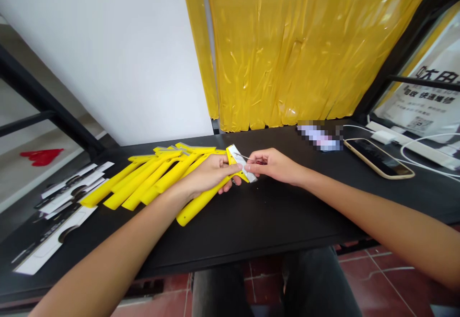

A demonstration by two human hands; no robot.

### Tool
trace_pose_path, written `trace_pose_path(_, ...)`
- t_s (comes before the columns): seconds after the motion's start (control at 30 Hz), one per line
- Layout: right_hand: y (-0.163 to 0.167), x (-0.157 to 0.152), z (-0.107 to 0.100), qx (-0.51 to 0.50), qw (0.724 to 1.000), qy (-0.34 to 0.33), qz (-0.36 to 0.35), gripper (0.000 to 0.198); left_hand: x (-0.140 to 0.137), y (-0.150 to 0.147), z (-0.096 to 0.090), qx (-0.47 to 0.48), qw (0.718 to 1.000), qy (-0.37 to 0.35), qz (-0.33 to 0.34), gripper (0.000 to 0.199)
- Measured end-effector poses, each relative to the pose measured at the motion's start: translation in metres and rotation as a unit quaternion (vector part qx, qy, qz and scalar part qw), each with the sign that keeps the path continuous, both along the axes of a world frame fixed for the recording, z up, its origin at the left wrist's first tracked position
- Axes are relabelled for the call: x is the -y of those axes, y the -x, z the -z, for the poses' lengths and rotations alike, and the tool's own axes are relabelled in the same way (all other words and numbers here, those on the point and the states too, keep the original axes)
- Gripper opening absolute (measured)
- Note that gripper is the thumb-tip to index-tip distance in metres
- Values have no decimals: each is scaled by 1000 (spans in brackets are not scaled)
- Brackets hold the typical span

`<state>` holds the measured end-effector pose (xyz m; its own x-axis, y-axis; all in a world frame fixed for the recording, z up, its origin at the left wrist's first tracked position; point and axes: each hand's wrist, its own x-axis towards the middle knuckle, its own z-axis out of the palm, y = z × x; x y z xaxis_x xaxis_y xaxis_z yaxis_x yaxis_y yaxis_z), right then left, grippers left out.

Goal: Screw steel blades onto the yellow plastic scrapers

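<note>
A yellow scraper (201, 203) with a wide head and a pale blade plate is in my left hand (214, 173), its handle slanting down toward the table's front edge. My left fingers wrap around it just below the head, with the thumb on the plate. My right hand (268, 164) pinches a thin metal rod-like tool (243, 156), whose tip lies over the plate; its handle is hidden in the fingers, so its exact kind is unclear. Left of my hands, several more yellow scrapers (143, 183) lie side by side, heads away from me.
White-and-black cards or flat packages (57, 240) lie at the table's left. On the right are a phone (379, 158) in a tan case, white cables, a power strip (413, 144) and a pixelated object (319, 136). A yellow strip curtain (287, 53) and white panel (118, 53) stand behind the black table (280, 216).
</note>
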<state>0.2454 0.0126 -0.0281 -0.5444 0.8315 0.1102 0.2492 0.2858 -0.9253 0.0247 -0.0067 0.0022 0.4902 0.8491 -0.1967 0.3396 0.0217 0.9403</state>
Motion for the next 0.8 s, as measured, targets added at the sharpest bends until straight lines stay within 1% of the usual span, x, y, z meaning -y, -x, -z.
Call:
trace_pose_path(0.23,1,2,0,8,1000,-5,-26,32,2,-2,0,-12,1000,-12,19,26)
trace_pose_path(0.33,1,2,2,9,1000,-5,-26,33,2,-2,1,-30,999,-27,25,29)
trace_pose_path(0.5,2,1,5,13,999,-20,-29,33,0,-1,3,-61,996,-44,54,40)
trace_pose_path(0.63,2,0,6,4,999,-18,-28,33,-2,1,5,-57,996,-47,55,42)
trace_pose_path(0.8,3,1,5,12,999,-26,-39,35,-2,2,4,-62,993,-68,69,44)
